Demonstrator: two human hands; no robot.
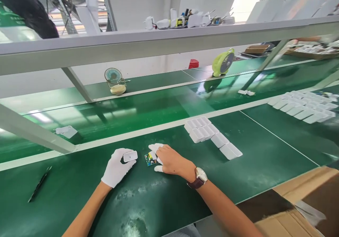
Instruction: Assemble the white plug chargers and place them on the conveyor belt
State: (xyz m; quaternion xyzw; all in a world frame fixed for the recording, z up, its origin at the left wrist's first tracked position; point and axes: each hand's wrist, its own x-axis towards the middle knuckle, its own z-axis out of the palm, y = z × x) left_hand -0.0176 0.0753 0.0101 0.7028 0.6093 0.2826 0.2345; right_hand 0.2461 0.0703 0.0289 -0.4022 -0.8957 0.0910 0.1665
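Note:
My left hand (118, 167), in a white glove, pinches a small white plastic housing (130, 156) with a slot in its face. Just to the right, my right hand (169, 162), with white covers on its fingertips and a watch at the wrist, is curled over a small green circuit board (149, 159). Yellow and other parts stand up from the board. The fingers and thumb close around its right end, hiding that side. A short gap separates the housing from the board, both low over the green bench (182, 194).
White plastic shells (202, 128) sit in rows to the right, with more shells (304, 104) farther right. Black tweezers (39, 184) lie at left. A rail and shelf (169, 36) cross ahead; small fans (222, 62) stand behind. Cardboard boxes (304, 198) are at lower right.

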